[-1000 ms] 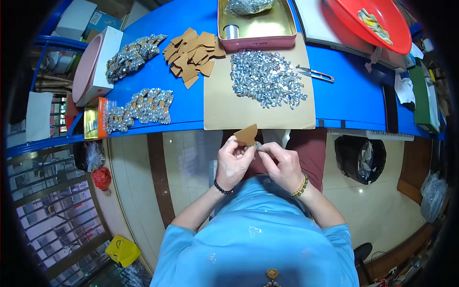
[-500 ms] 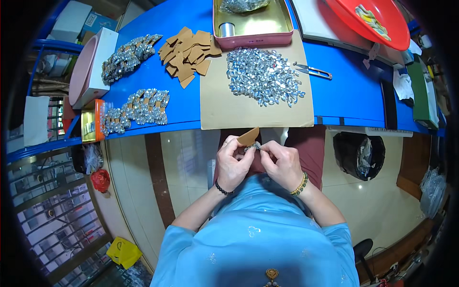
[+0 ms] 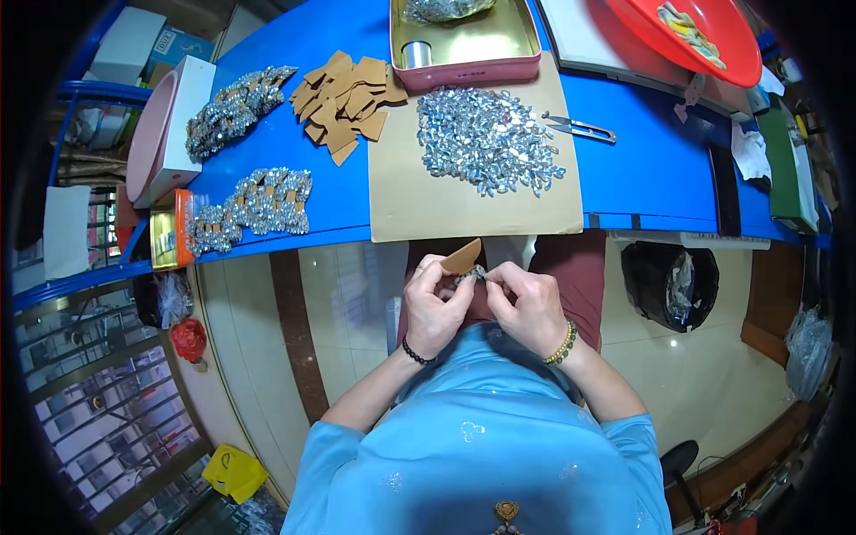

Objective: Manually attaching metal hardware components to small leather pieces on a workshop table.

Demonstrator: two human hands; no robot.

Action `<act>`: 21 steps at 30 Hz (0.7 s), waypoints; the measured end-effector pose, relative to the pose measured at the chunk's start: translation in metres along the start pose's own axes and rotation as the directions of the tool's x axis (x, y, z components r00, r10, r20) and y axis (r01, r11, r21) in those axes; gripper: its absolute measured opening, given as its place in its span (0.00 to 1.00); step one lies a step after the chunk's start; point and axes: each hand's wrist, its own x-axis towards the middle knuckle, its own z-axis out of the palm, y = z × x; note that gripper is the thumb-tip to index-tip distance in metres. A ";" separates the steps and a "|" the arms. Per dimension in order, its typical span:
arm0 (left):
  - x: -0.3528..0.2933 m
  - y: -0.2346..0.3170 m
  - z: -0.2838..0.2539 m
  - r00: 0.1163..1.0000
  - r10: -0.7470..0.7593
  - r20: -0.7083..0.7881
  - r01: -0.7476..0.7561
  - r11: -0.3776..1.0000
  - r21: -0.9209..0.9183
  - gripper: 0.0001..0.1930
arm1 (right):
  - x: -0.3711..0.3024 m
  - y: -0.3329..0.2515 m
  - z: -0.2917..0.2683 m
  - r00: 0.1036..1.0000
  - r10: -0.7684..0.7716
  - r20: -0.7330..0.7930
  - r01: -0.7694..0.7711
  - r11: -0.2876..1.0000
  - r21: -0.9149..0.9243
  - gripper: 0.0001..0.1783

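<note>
My left hand (image 3: 435,305) is closed round a small tan card (image 3: 463,258), whose pointed corner sticks up above the fingers. At the card's lower edge sits a little cluster of silver rhinestones (image 3: 480,271), partly behind my left thumb. The fingers of my right hand (image 3: 528,305) are pinched together against the right side of this cluster; what exactly lies between the fingertips is too small to make out. Both hands are above my lap, just in front of the table edge. On a beige board (image 3: 392,201) beyond them lies a heap of loose silver rhinestones (image 3: 486,138).
Small scissors (image 3: 581,128) lie right of the heap. A pile of tan cards (image 3: 343,102) and rhinestone-covered cards (image 3: 267,201) are on the blue table at left. A pink-rimmed tin (image 3: 473,73) with a spool (image 3: 415,54) stands behind; a red basin (image 3: 731,64) is far right.
Both hands stay almost in place, still on the card and the stones. The view of the table has shifted slightly; nothing on it has visibly moved.
</note>
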 end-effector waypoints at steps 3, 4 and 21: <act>-0.001 -0.001 0.000 1.000 -0.002 0.004 0.002 1.000 -0.001 0.06 | 0.000 0.001 0.000 1.000 -0.007 0.031 0.008 0.999 -0.040 0.01; -0.001 0.000 0.001 1.000 0.004 0.007 -0.004 1.000 0.013 0.06 | 0.000 0.002 0.000 1.000 -0.006 0.030 0.007 0.999 -0.039 0.01; 0.000 0.004 -0.001 0.924 0.371 0.095 -0.381 0.862 0.334 0.09 | -0.003 0.013 0.017 0.987 0.155 0.050 -0.161 0.978 0.129 0.02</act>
